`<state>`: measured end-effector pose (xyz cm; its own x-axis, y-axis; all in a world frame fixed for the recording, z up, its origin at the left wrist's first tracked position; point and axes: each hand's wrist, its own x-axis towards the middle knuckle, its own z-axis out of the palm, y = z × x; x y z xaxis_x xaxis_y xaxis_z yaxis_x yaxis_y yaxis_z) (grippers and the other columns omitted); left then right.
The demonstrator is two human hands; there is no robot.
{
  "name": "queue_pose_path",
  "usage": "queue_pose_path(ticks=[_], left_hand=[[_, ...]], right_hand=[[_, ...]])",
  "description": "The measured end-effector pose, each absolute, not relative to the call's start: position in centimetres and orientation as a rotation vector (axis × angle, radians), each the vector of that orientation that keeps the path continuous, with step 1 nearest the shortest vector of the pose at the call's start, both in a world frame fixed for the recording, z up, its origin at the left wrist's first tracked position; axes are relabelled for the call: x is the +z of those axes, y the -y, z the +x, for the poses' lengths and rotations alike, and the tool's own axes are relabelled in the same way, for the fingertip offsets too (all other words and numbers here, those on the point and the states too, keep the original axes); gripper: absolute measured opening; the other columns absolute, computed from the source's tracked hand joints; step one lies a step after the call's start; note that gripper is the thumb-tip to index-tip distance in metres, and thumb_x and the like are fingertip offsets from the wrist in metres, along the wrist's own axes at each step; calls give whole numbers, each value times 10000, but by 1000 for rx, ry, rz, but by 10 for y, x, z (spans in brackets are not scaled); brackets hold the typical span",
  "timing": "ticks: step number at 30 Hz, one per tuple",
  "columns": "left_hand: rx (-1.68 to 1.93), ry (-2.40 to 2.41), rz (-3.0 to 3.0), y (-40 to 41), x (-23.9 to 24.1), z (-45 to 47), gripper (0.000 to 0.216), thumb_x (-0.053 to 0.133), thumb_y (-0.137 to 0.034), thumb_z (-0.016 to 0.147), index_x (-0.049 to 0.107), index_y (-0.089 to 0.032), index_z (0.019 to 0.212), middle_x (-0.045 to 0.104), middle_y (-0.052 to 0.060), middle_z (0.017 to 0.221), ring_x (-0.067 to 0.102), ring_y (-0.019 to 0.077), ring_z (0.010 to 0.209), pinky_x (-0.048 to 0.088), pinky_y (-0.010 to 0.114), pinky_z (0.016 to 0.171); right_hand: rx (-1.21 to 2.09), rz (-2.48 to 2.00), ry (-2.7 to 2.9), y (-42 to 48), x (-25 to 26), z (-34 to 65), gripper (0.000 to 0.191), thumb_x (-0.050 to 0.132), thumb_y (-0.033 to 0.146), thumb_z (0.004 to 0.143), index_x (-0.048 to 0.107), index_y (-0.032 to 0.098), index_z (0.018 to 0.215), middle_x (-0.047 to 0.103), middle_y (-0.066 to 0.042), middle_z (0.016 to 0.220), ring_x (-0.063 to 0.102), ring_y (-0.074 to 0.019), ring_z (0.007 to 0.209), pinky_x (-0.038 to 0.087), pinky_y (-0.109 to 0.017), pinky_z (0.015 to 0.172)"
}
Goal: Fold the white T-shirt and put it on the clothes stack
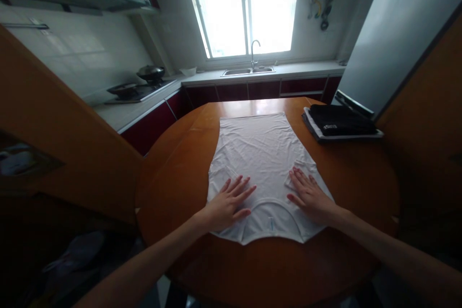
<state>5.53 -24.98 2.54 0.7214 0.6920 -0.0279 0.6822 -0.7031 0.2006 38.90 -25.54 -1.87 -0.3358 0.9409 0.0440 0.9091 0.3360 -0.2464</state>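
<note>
A white T-shirt (258,154) lies spread on the round wooden table (173,168), its neckline towards me and its hem at the far side. A small label shows inside the collar. Both sleeves appear folded in over the body, and fine wrinkles run across the cloth. My left hand (227,204) rests flat on the shirt's left part near the collar, fingers spread. On the right part, my right hand (308,195) lies flat over the folded sleeve, fingers stretched out. Neither hand grips the fabric.
A stack of folded clothes (339,122), black on top, sits at the table's right edge. Beyond the table are a counter with a sink (249,71) and faucet, and a stove (140,90) with pans. A refrigerator (382,33) stands at right.
</note>
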Motion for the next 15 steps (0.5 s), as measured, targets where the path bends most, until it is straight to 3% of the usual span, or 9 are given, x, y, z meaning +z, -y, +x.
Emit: queue_pose_path(ticks=[8, 12, 15], left_hand=[[24, -968, 2731, 310, 39, 34, 736, 545, -539, 985, 195, -386, 1614, 198, 27, 1689, 136, 292, 1561, 148, 551, 1257], [112, -909, 2770, 313, 38, 22, 717, 645, -480, 946, 337, -355, 1581, 337, 56, 1643, 259, 288, 1533, 220, 533, 1254], [213, -837, 2837, 314, 40, 16, 557, 632, -369, 975, 477, -294, 1505, 490, 80, 1552, 395, 259, 1474, 351, 467, 1215]], right_hand=[[473, -1288, 2595, 312, 2, 420, 745, 536, 390, 996, 184, 244, 1636, 168, -95, 1683, 118, -258, 1556, 176, -516, 1259], [566, -1169, 2625, 321, 11, 431, 741, 679, 417, 920, 369, 287, 1580, 244, -81, 1667, 200, -280, 1542, 202, -520, 1258], [497, -1102, 2624, 320, 14, 438, 565, 682, 365, 927, 546, 286, 1470, 380, -77, 1616, 320, -279, 1505, 273, -509, 1243]])
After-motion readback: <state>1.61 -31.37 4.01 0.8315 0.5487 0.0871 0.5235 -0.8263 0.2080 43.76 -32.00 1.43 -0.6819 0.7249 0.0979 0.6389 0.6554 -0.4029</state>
